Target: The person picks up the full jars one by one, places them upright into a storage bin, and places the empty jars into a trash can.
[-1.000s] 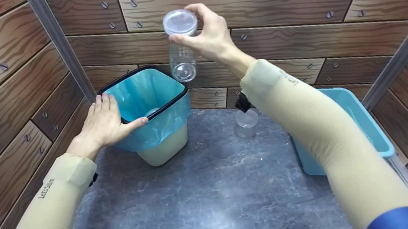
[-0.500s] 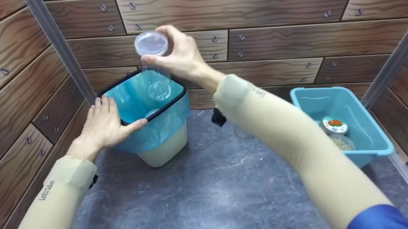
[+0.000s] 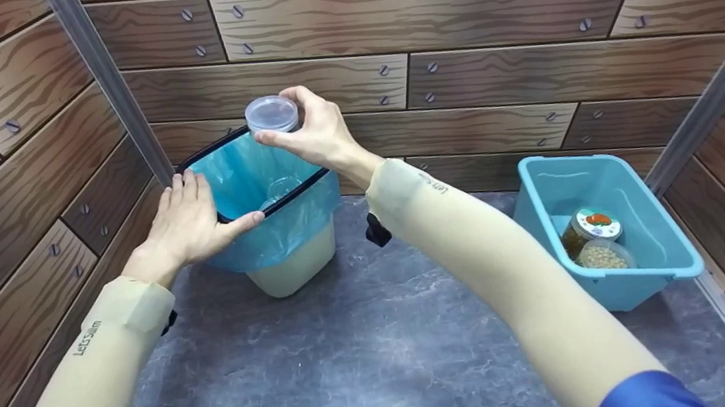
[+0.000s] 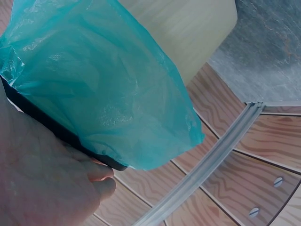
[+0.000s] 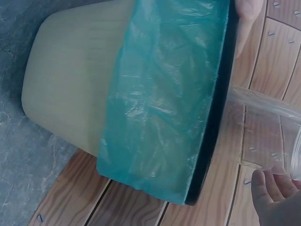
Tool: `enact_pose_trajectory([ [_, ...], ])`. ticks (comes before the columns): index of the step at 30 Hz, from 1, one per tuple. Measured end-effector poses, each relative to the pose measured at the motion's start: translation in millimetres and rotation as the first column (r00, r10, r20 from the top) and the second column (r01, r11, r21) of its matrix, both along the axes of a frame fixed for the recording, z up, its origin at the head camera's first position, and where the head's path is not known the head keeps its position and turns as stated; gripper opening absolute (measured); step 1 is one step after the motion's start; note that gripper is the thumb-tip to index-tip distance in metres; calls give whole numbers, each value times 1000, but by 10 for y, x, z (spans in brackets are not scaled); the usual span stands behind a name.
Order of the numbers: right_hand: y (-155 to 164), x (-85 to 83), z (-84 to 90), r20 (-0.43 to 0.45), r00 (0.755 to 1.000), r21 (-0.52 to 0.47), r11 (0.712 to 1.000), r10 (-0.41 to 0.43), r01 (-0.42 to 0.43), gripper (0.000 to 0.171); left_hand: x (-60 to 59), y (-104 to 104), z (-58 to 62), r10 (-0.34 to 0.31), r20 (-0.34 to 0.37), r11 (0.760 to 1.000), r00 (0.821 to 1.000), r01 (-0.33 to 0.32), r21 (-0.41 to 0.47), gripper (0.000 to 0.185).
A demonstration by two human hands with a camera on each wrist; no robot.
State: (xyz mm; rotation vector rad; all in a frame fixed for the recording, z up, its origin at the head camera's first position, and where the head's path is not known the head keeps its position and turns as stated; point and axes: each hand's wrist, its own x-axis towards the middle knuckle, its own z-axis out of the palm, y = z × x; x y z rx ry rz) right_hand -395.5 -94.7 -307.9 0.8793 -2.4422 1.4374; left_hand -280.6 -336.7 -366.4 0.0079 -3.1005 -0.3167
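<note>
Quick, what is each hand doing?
Left hand: grips the bin's rim.
Right hand: holds the clear bottle over the bin.

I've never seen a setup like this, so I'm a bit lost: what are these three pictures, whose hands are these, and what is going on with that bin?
There is no machine here: a person wears three cameras. The large picture comes from the head, looking down; the other two come from the wrists, very close up. The left hand grips the black rim of a cream bin lined with a blue bag. The right hand holds a clear lidded plastic bottle by its top, with its lower end inside the bin's mouth. On the grey table there is also a blue tub holding two jars.
</note>
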Motion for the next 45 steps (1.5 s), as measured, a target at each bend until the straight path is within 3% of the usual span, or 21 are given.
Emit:
enact_pose_trajectory([
  [9,10,-2,-131,60,998,45,999,-19,16,70,5,5,2,-1,2,1000,1000,1,11,146],
  [23,-26,65,-241,138,990,155,987,25,-46,78,-5,1,28,-4,3,1000,1000,4,9,147],
  [28,-9,57,-243,133,991,165,985,33,-55,80,-6,7,37,-3,5,1000,1000,3,7,147],
  [35,20,39,-222,43,999,197,980,-15,7,73,-7,-1,33,-1,22,1000,1000,1,8,146],
  [45,76,32,-233,52,996,227,972,-77,63,70,-11,0,10,3,16,1000,1000,-3,10,147],
])
